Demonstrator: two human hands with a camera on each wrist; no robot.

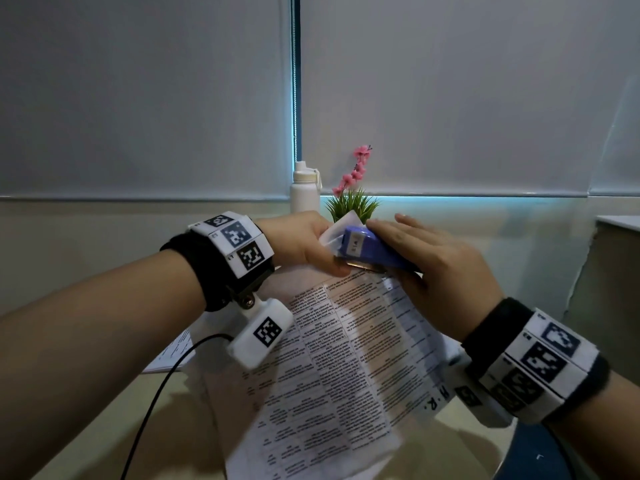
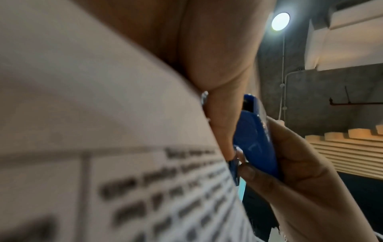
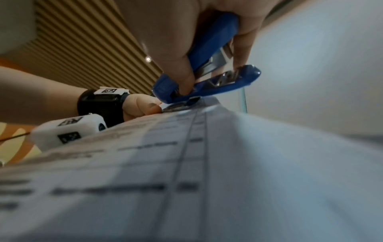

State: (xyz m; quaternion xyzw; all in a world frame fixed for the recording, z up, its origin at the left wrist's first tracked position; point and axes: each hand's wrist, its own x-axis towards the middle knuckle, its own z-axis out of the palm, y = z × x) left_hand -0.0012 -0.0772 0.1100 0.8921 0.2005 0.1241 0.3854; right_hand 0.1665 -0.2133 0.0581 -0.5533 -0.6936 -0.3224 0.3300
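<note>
A blue stapler (image 1: 372,251) is held in the air at mid-frame, its jaws set over the top corner of printed paper sheets (image 1: 343,362). My right hand (image 1: 429,271) grips the stapler, fingers laid along its top and thumb beneath. My left hand (image 1: 304,245) pinches the corner of the sheets right beside the stapler's mouth. The right wrist view shows the stapler (image 3: 205,78) with the paper (image 3: 186,163) running under it. In the left wrist view the stapler (image 2: 254,147) sits against my thumb, the paper (image 2: 103,147) blurred close up.
A white bottle (image 1: 304,188) and a small potted plant with pink flowers (image 1: 353,192) stand behind my hands by the window blinds. More printed sheets (image 1: 173,351) lie on the beige table (image 1: 104,427) at left. A black cable (image 1: 166,375) trails from my left wrist.
</note>
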